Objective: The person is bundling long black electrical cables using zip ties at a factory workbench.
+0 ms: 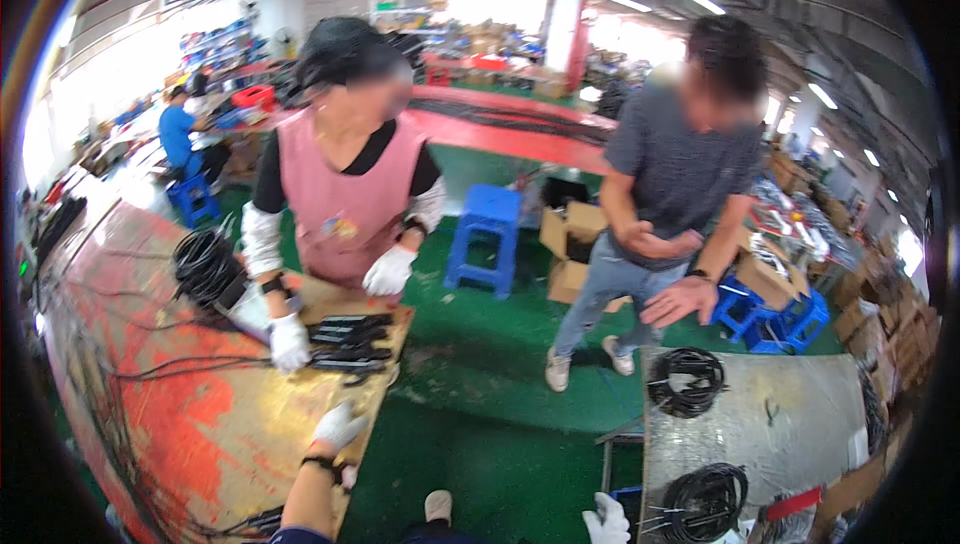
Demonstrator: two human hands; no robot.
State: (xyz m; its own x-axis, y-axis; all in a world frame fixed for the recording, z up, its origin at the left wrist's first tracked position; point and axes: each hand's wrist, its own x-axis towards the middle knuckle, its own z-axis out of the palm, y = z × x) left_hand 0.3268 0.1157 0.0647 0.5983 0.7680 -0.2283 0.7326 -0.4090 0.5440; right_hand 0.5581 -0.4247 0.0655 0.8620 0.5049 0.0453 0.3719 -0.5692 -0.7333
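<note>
Showing at the lower edge, the white-gloved right hand [606, 521] is open, fingers apart, just left of the grey-topped table [810, 384], on which the nearer coiled black cable [705, 504] lies. The white-gloved left hand [340, 426], a black band at its wrist, is over the edge of the paint-stained worktable [250, 424]; whether its fingers close on anything I cannot tell. Just beyond it, a small pile of black parts [350, 342], too blurred to name closely, lies on that worktable, with a co-worker's white-gloved hand [289, 342] at its left side. That person wears a pink apron [345, 184]. A farther coiled black cable [687, 382] sits on the grey-topped table, near the outstretched bare hand [680, 301] of someone in a grey T-shirt [680, 159]. Farther back are a blue stool [493, 206], open cardboard boxes [585, 219] and a red table [520, 144] bearing long black cables [490, 116]
</note>
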